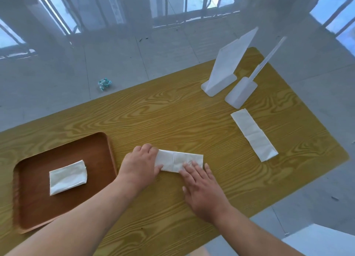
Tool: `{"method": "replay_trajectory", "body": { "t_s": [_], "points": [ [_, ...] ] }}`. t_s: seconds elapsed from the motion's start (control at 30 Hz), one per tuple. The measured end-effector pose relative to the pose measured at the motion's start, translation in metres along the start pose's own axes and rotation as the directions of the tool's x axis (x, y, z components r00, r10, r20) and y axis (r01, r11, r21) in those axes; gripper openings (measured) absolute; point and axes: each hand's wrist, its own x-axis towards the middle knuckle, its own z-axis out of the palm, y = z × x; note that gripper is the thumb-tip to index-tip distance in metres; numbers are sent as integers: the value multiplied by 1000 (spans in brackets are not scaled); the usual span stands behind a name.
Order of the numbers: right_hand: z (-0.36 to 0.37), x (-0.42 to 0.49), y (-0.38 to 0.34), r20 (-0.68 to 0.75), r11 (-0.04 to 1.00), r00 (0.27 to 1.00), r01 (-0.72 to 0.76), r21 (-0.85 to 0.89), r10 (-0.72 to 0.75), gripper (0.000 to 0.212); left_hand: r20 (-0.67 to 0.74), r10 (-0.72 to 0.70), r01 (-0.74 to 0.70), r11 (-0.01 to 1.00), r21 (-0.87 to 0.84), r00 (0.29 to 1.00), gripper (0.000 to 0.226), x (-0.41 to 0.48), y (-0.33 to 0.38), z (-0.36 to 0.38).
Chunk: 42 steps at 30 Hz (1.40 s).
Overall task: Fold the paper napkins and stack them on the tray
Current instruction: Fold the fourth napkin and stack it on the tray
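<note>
A white paper napkin point(177, 158), folded into a long strip, lies on the wooden table in front of me. My left hand point(139, 164) grips its left end, thumb under the edge. My right hand point(201, 188) lies flat with fingers spread, pressing on the strip's right near part. A brown wooden tray point(63, 209) sits at the left and holds one folded napkin point(67, 177). Another long napkin strip point(253, 134) lies untouched at the right of the table.
Two white plastic sign holders point(223, 73) point(243, 91) stand at the table's far right. A crumpled teal wrapper point(104, 83) lies on the tiled floor beyond the table's far edge. A white object point(322, 242) shows at the bottom right corner.
</note>
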Motion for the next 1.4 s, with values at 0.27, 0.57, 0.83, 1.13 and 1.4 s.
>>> {"method": "replay_trajectory", "body": {
  "t_s": [0.27,0.57,0.83,1.13,1.4],
  "points": [
    [1,-3,-3,-34,998,999,18,-61,-20,53,112,-139,163,956,-243,984,30,4,-22,-1],
    [2,15,-20,-90,998,995,53,35,-49,51,188,-91,207,285,-936,978,40,-4,9,-34],
    [-17,14,-1,-290,968,932,-168,189,219,37,151,-228,272,856,-441,962,59,-5,23,-10],
    [-12,16,-9,27,986,988,-151,64,150,48,162,-139,208,790,-577,977,17,9,35,-2],
    [-39,51,-13,157,374,811,-420,827,563,59,283,-55,288,197,-937,957,21,-3,18,-20]
  ]
}}
